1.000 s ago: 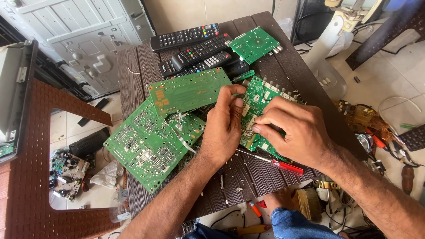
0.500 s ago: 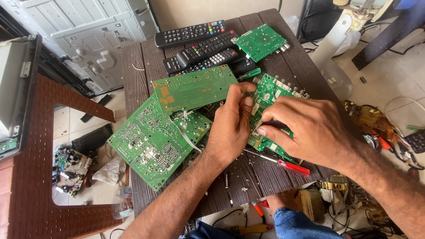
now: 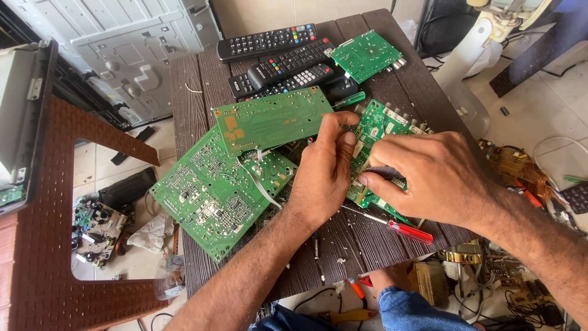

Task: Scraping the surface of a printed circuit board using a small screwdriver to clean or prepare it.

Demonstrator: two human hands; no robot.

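A green circuit board [image 3: 381,132] with metal connectors along its far edge lies on the dark slatted table [image 3: 196,92]. My left hand [image 3: 324,168] pinches the board's left edge with thumb and fingers. My right hand [image 3: 432,178] rests over the board's near part, fingers closed on a small dark part on it. A red-handled screwdriver [image 3: 398,228] lies on the table just under my right hand. Two larger green boards [image 3: 208,190] [image 3: 269,119] lie overlapped to the left of my left hand.
Three black remote controls [image 3: 285,61] and another small green board [image 3: 366,55] lie at the table's far end. A brown plastic chair [image 3: 55,245] stands at left. Tools, cables and electronic parts litter the floor at right [image 3: 520,171] and below [image 3: 355,288].
The view has shifted slightly and both hands have closed in on the board; my left thumb now presses nearer its left edge. The board stays in place.
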